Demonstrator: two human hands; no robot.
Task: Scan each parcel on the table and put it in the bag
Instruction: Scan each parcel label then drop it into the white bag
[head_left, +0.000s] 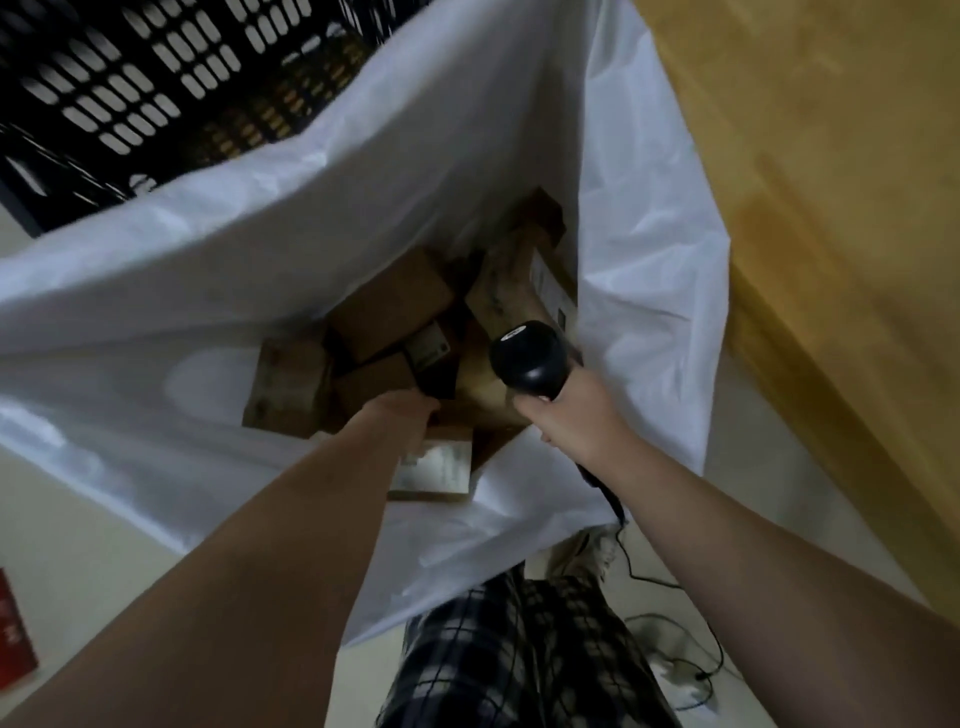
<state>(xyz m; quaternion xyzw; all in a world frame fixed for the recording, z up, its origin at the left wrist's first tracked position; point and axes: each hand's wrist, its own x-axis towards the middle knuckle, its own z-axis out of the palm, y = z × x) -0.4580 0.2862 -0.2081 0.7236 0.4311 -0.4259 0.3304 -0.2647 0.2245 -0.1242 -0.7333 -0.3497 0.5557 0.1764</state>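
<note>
Down inside the bag (260, 249), the fingers (410, 402) of the left hand (400, 423) bend away from the camera, right at the near end of a dark parcel (434, 364) with a pale label. I cannot tell if they pinch it or only touch it, because the hand's back hides the tips. The right hand (566, 415) is wrapped tight round the black scanner (532, 361), which hangs just over the bag's mouth. To do this step well, the left hand should go low and lay the parcel flat on the brown boxes (395, 306) instead of dropping it. The right hand should keep the scanner and its cable (675, 597) away from the thin white plastic. Much is hard to see. The picture is blurry, the labels cannot be read, and the bottom of the bag is dark. Only a bare piece of the yellow counter (831, 208) shows, so I cannot tell if more parcels wait there.
</note>
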